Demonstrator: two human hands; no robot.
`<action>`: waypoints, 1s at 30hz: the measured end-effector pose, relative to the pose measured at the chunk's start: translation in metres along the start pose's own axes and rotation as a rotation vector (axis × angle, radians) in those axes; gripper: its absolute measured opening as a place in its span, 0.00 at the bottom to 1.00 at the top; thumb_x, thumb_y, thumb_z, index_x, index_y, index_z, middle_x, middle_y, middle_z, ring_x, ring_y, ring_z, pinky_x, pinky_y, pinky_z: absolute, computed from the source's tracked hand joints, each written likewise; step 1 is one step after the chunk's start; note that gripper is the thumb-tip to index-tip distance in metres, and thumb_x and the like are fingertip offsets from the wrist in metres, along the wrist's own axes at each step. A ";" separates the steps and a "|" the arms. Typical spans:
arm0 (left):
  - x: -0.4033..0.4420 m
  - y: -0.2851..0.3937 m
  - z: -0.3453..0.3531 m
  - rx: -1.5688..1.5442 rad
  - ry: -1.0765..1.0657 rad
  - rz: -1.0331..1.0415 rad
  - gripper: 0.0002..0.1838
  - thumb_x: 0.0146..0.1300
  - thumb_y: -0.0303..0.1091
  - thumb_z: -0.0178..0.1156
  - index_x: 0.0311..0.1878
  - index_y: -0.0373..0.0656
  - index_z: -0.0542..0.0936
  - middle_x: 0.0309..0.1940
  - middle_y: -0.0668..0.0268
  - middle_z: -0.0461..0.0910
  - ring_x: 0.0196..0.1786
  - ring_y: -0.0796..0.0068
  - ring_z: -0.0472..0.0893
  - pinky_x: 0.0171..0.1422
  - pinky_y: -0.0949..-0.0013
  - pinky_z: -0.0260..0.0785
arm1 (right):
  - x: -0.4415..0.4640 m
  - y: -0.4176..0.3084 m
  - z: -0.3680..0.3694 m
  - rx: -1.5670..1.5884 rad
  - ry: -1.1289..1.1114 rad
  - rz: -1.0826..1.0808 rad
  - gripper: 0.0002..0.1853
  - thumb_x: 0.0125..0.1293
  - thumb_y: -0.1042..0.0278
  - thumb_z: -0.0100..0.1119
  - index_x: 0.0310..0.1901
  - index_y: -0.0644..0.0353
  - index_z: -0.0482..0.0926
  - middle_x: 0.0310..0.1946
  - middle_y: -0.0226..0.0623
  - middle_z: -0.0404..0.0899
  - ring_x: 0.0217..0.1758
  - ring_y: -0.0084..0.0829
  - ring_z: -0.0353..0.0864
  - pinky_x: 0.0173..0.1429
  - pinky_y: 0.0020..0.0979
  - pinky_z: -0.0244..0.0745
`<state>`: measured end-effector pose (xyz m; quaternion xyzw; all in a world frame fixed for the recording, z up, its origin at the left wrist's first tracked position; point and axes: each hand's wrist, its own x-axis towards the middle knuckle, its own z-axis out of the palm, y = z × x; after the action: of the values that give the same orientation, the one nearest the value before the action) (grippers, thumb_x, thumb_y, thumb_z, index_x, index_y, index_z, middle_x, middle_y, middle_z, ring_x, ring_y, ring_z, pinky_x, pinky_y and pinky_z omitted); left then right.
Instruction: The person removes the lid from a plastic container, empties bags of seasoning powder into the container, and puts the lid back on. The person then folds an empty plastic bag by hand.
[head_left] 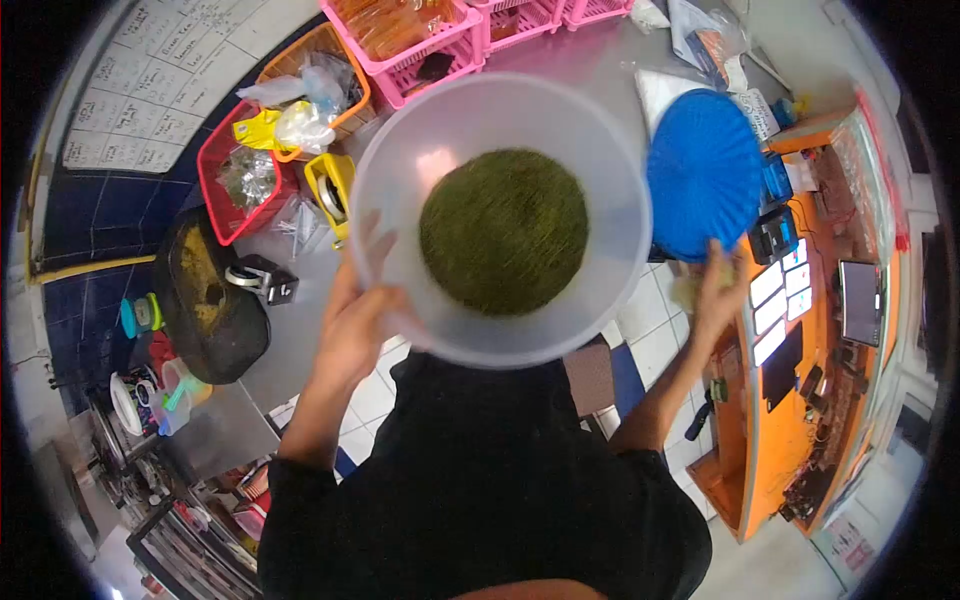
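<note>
A translucent white plastic tub (620,240) is held up in front of me, and I look down into it. Dark green, fine loose material, like dried crushed leaf (504,232), covers its bottom. My left hand (360,315) grips the tub's left side, thumb near the rim and fingers showing blurred through the wall. To the right, my right hand (722,290) pinches the near edge of a round blue ribbed plastic lid (705,170). The lid is tilted beside the tub, and part of my right hand is smeared by motion.
Pink baskets (425,60) stand at the back of the metal table (265,345). An orange basket (350,120), a red basket (215,165) and a yellow tape dispenser (330,195) sit at left. An orange desk (770,400) with screens stands right.
</note>
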<state>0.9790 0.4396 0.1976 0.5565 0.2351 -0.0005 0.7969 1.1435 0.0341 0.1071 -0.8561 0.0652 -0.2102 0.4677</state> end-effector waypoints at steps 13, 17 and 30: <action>0.188 -0.053 0.125 -0.155 -0.132 0.046 0.41 0.62 0.22 0.51 0.76 0.45 0.44 0.63 0.48 0.65 0.51 0.51 0.81 0.37 0.60 0.88 | 0.045 -0.114 0.043 -0.604 -0.265 -0.925 0.17 0.52 0.77 0.65 0.47 0.59 0.84 0.46 0.40 0.87 0.33 0.34 0.83 0.36 0.35 0.77; 0.188 -0.056 0.114 -0.179 -0.157 0.014 0.38 0.69 0.35 0.51 0.77 0.46 0.45 0.66 0.49 0.64 0.51 0.56 0.82 0.38 0.58 0.87 | 0.041 -0.123 0.071 -0.551 -0.472 -0.945 0.14 0.53 0.77 0.64 0.44 0.60 0.84 0.51 0.41 0.85 0.31 0.31 0.82 0.34 0.33 0.75; 0.218 -0.007 0.123 0.975 0.087 1.089 0.27 0.56 0.36 0.63 0.58 0.32 0.74 0.63 0.42 0.68 0.66 0.43 0.69 0.72 0.42 0.57 | 0.035 -0.137 0.076 -0.662 -0.766 -0.850 0.16 0.54 0.79 0.61 0.46 0.64 0.80 0.59 0.48 0.80 0.38 0.40 0.85 0.43 0.38 0.79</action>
<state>1.2168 0.3848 0.1434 0.8855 -0.0705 0.3133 0.3358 1.1956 0.1582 0.1948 -0.9200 -0.3883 -0.0261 0.0462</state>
